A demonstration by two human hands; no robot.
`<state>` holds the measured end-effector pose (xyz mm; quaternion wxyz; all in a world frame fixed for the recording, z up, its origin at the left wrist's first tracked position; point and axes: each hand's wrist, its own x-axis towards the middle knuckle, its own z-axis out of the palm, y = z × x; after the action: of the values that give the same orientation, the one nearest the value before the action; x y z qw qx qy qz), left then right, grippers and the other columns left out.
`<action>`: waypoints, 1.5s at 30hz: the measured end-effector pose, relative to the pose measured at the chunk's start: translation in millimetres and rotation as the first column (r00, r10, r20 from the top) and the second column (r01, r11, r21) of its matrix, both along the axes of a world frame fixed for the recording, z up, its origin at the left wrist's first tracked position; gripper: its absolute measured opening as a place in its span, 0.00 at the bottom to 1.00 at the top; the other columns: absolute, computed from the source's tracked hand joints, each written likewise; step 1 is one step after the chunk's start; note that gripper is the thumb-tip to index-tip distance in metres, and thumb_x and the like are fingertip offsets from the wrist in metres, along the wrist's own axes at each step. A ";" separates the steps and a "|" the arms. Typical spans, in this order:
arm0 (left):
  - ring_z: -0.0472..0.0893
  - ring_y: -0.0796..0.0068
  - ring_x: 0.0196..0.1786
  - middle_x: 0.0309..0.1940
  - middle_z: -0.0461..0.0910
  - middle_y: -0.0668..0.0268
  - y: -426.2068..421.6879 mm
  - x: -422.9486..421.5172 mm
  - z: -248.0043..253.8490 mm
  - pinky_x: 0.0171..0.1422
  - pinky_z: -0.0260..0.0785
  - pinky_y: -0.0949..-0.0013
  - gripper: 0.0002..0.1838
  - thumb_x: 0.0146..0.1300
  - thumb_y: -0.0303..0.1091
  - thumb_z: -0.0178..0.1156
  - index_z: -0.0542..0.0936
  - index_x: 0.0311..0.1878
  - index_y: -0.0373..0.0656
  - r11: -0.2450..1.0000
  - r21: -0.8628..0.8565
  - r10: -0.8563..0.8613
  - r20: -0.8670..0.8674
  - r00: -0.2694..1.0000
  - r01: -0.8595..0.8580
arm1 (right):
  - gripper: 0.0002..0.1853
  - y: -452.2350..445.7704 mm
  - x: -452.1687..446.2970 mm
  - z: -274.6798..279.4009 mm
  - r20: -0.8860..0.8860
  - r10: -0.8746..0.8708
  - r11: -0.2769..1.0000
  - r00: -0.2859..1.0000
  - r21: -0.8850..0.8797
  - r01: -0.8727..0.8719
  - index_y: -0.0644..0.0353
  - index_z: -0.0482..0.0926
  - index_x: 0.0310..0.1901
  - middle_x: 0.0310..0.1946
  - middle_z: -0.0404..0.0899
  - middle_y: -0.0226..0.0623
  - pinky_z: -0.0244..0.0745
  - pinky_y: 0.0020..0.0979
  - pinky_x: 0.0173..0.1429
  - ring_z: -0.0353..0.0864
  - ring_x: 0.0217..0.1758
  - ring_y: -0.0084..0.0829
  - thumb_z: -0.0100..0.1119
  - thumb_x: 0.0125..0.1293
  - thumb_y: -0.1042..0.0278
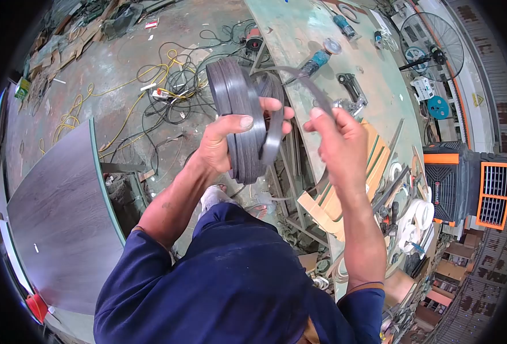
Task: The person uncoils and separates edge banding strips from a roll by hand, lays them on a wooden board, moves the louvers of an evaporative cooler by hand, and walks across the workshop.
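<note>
Fingers (328, 123) pinching strip (308, 85), clear of bench edge (272, 54)

On the right wall (486, 127) I see a yellow triangular warning sign (478, 100); the black-and-orange machine's (445, 186) lettering is illegible.

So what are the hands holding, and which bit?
The left hand grips a roll of dark strip around its side, thumb on the outside. The right hand pinches a loose length between thumb and fingers.
</note>
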<state>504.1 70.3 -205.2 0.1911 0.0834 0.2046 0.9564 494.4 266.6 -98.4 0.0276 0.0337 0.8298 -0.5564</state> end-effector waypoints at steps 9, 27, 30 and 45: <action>0.84 0.63 0.47 0.61 0.77 0.42 -39.0 17.9 -11.3 0.52 0.80 0.62 0.34 0.58 0.44 0.66 0.76 0.66 0.37 0.998 0.045 0.035 -0.042 0.998 -0.033 | 0.12 29.3 -33.7 37.4 -0.138 -0.114 0.985 0.984 -0.145 0.094 0.62 0.85 0.36 0.29 0.86 0.30 0.55 0.21 0.23 0.62 0.18 0.11 0.66 0.71 0.61; 0.76 0.76 0.30 0.45 0.83 0.52 -108.7 24.9 -3.0 0.39 0.66 0.69 0.36 0.54 0.42 0.66 0.73 0.66 0.34 0.982 0.080 0.186 -0.203 0.961 -0.173 | 0.14 63.6 -57.0 63.8 -0.215 -0.207 0.898 0.954 -0.430 0.098 0.68 0.83 0.49 0.41 0.87 0.45 0.66 0.23 0.28 0.69 0.21 0.17 0.67 0.70 0.66; 0.77 0.72 0.31 0.45 0.83 0.47 -107.5 24.9 4.3 0.38 0.69 0.68 0.36 0.52 0.40 0.67 0.73 0.64 0.33 0.989 0.085 0.140 -0.210 0.968 -0.124 | 0.12 35.5 -51.1 53.2 -0.257 -0.090 0.865 0.962 -0.499 -0.052 0.66 0.82 0.49 0.42 0.87 0.47 0.73 0.24 0.31 0.76 0.24 0.20 0.66 0.69 0.69; 0.80 0.65 0.33 0.45 0.83 0.40 -75.0 35.6 6.5 0.42 0.75 0.64 0.38 0.45 0.40 0.69 0.74 0.62 0.33 0.988 -0.145 0.032 -0.165 0.986 -0.057 | 0.27 -47.7 -32.7 -9.3 0.309 0.231 0.951 0.923 -0.270 -0.148 0.65 0.75 0.53 0.40 0.82 0.37 0.71 0.23 0.26 0.84 0.36 0.23 0.75 0.65 0.53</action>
<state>539.7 -4.7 -198.7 0.1580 0.1418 0.2921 0.9325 461.7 219.0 -107.7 0.2269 0.0438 0.7381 -0.6339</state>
